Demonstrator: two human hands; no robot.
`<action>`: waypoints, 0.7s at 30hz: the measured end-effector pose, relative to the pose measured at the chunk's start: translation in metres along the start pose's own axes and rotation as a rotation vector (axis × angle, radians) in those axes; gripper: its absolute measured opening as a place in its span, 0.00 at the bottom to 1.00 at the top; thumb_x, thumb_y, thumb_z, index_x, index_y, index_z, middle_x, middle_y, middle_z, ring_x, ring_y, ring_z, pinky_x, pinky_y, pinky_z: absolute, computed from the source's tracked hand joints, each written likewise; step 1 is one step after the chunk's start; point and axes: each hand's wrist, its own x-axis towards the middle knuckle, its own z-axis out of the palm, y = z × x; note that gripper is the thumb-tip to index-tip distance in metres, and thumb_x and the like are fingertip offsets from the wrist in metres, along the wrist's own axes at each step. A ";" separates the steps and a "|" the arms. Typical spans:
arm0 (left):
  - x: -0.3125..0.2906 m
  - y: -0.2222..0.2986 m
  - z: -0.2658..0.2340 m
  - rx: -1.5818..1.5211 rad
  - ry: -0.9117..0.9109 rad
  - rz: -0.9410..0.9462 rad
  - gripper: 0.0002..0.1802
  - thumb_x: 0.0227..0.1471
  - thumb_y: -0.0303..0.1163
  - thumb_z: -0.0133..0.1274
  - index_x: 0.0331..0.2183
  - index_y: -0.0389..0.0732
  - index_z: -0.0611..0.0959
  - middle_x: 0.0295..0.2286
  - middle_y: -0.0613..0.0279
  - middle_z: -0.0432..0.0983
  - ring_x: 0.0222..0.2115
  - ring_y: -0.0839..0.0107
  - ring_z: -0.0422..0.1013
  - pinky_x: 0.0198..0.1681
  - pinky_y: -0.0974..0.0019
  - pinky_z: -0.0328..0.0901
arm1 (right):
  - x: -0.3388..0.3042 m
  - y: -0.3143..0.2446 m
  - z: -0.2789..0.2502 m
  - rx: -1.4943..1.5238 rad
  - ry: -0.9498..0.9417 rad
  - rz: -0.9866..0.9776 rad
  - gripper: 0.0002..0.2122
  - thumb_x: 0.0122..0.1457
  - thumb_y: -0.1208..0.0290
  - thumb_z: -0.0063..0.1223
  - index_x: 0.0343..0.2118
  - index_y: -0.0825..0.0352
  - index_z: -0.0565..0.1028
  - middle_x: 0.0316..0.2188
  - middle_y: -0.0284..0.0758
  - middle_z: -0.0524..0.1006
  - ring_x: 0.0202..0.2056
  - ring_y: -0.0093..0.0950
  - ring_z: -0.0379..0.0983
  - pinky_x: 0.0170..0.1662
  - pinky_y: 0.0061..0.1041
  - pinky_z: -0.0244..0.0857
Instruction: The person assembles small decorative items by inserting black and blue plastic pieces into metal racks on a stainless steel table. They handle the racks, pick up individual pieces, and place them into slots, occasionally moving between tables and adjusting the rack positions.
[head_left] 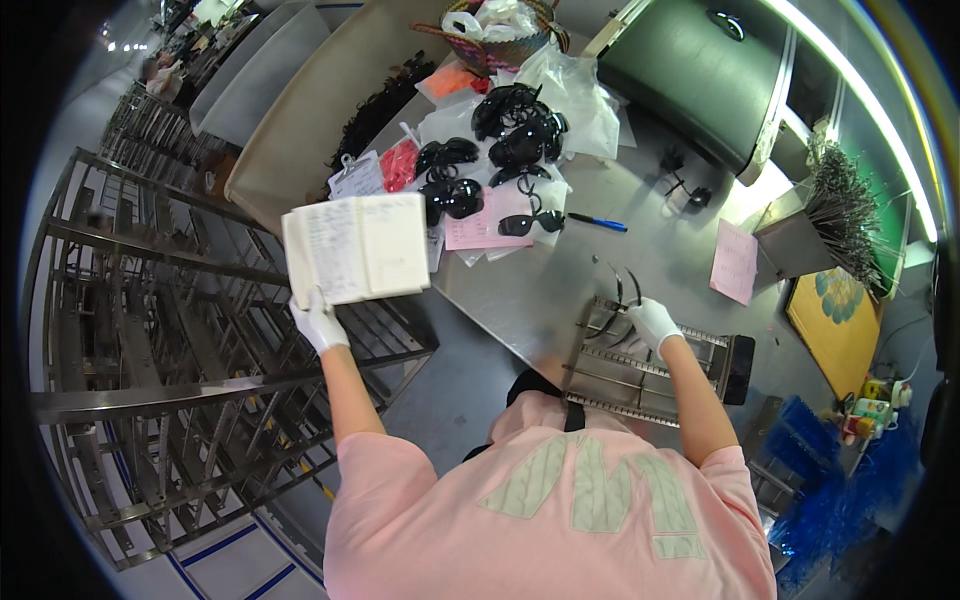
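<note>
My left hand, in a white glove, grips an open notebook by its lower edge, thumb on the page. Handwriting covers the left page. The notebook is beside the table's left edge, above a metal rack. My right hand, also gloved, has its fingers closed on thin dark curved pieces, which look like eyeglass temples. It is over a metal frame with toothed bars at the table's near edge. Several dark sunglasses lie on plastic bags and pink paper further away.
A shelved metal rack stands at the left, below a large beige bin. On the metal table are a blue pen, a pink sheet and a box of thin wires. Blue plastic strands hang at the right.
</note>
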 end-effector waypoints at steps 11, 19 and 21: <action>0.118 -0.151 0.094 0.069 0.056 -0.294 0.18 0.48 0.20 0.59 0.44 0.34 0.80 0.37 0.57 0.78 0.34 0.64 0.76 0.31 0.63 0.72 | -0.037 -0.046 0.003 0.084 0.040 0.120 0.14 0.63 0.72 0.43 0.47 0.77 0.70 0.30 0.53 0.80 0.23 0.43 0.82 0.23 0.36 0.78; 0.089 -0.097 0.069 0.624 -0.024 -0.288 0.35 0.51 0.54 0.60 0.48 0.33 0.79 0.44 0.40 0.80 0.47 0.48 0.76 0.50 0.52 0.68 | -0.049 -0.026 -0.013 -0.025 0.082 -0.084 0.21 0.63 0.65 0.50 0.57 0.70 0.71 0.25 0.43 0.79 0.22 0.32 0.79 0.23 0.31 0.72; 0.057 -0.095 0.057 0.651 0.140 -0.218 0.32 0.54 0.50 0.57 0.50 0.34 0.75 0.46 0.40 0.78 0.48 0.45 0.74 0.53 0.52 0.68 | -0.050 -0.031 -0.023 -0.214 0.181 -0.075 0.21 0.64 0.64 0.49 0.57 0.70 0.71 0.20 0.41 0.77 0.16 0.30 0.75 0.18 0.30 0.66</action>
